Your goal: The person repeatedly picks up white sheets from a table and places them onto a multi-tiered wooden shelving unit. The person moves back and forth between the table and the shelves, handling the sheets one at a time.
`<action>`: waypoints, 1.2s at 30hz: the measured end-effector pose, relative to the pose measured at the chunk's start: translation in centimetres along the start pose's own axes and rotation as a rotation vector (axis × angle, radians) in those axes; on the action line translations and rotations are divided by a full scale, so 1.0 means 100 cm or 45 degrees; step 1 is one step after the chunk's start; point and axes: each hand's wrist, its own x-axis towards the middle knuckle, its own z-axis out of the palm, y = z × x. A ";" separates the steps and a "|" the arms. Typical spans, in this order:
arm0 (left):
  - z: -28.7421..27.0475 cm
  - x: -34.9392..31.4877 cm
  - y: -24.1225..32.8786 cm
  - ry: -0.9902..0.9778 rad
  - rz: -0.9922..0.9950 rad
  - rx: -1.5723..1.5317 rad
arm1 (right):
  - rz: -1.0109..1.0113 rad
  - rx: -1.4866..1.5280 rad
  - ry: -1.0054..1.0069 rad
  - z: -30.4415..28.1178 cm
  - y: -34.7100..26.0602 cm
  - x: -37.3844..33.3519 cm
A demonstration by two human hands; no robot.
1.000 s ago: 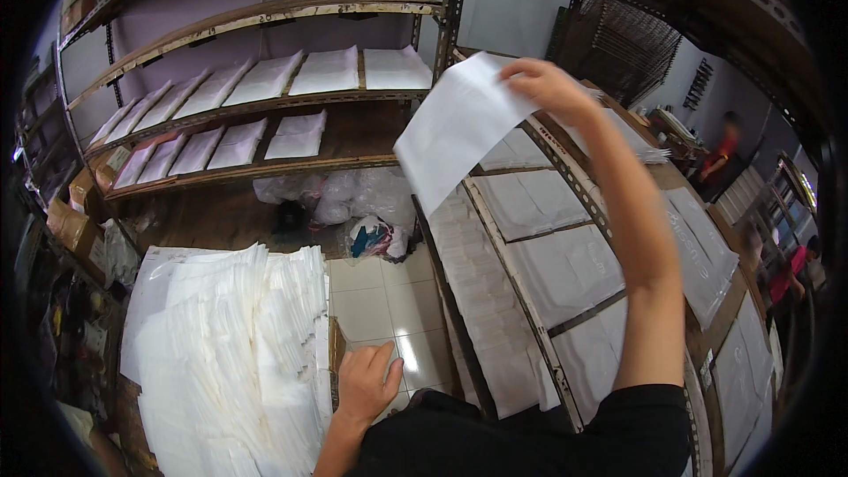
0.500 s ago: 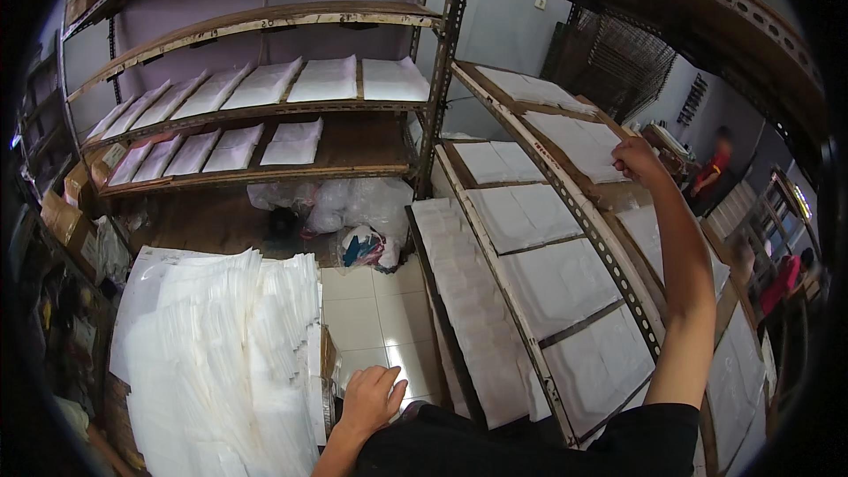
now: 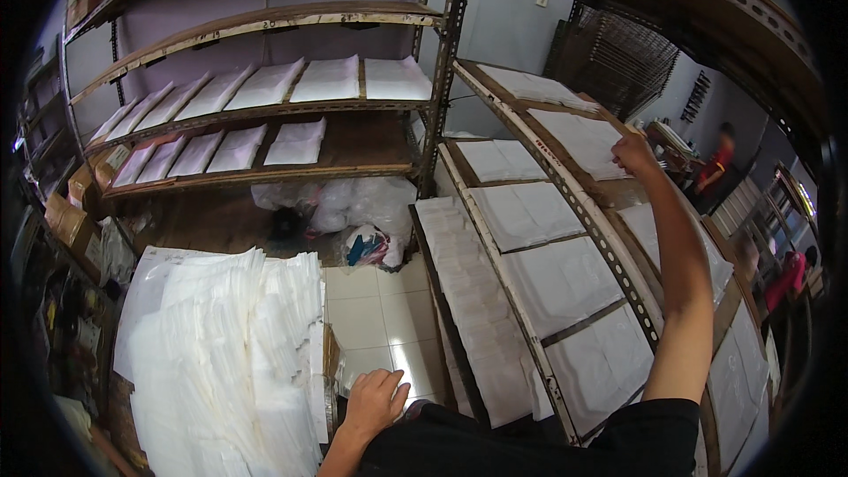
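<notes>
My right arm reaches out to the upper right shelf. There my right hand [image 3: 634, 157] is closed, fingers curled in, at the right edge of a stack of white sheets [image 3: 579, 141]; whether it pinches a sheet is hidden. My left hand [image 3: 375, 399] hovers low in front of my body, its fingers loosely bent and apart, holding nothing. Beside it on the left stands a big fanned pile of thin white sheets [image 3: 225, 353]. More white stacks [image 3: 561, 278] lie in a row on the shelf below my right arm.
Metal shelving [image 3: 448, 62] with a perforated post rises ahead; its left shelves hold several white stacks [image 3: 327, 79]. Clear plastic bags [image 3: 353, 208] lie under them, above a tiled floor [image 3: 375, 314]. Cardboard boxes [image 3: 72, 230] stand at the left. A person in red [image 3: 714, 163] is far right.
My right hand stays at the same stack, its fingers still curled. The left hand has barely moved. The whole view has shifted very slightly.
</notes>
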 end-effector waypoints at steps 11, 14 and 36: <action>0.000 -0.002 -0.003 -0.010 -0.006 -0.018 | -0.027 -0.169 -0.091 -0.007 -0.003 -0.014; -0.001 -0.004 -0.003 -0.036 -0.032 -0.018 | -0.076 -0.255 -0.130 -0.007 -0.009 -0.019; -0.023 -0.030 -0.008 0.084 -0.153 0.092 | -0.530 -1.194 -0.210 0.061 -0.085 0.015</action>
